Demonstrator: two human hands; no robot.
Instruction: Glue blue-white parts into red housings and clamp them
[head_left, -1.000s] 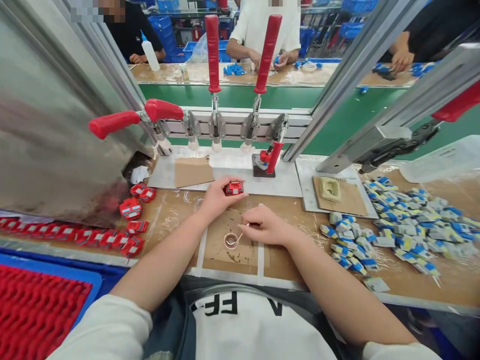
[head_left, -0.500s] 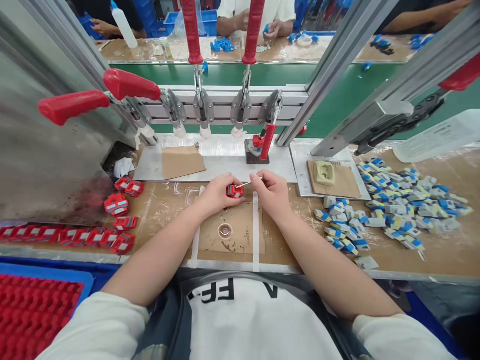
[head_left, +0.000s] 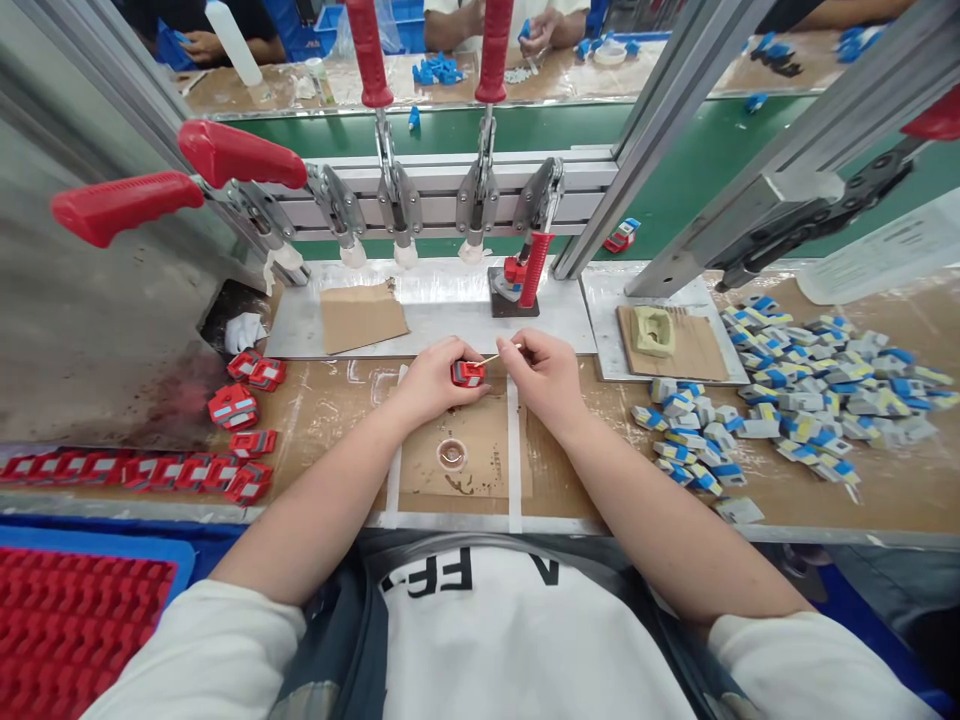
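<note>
My left hand (head_left: 441,380) is closed around a small red toy car body (head_left: 469,374), holding it just above the bench. Between the thumb and fingers of my right hand (head_left: 541,368) is a thin wooden stick (head_left: 489,359), its tip at the top of the red piece. A small round dish (head_left: 451,455) with liquid sits on the stained cardboard below my hands. More red car bodies (head_left: 234,407) lie on the left. On the right is a heap of small blue, grey and yellow parts (head_left: 832,380).
Red-handled toggle clamps (head_left: 397,195) stand on a metal frame ahead. A pale mould block (head_left: 652,331) rests on cardboard at right. A blue crate (head_left: 90,630) of red pieces is at lower left. Co-workers' hands (head_left: 544,38) work across the green belt (head_left: 330,130).
The camera view has shifted slightly. A red, white and blue piece shows more fully on the green belt. Both hands keep their grips, the stick's tip still at the red piece.
</note>
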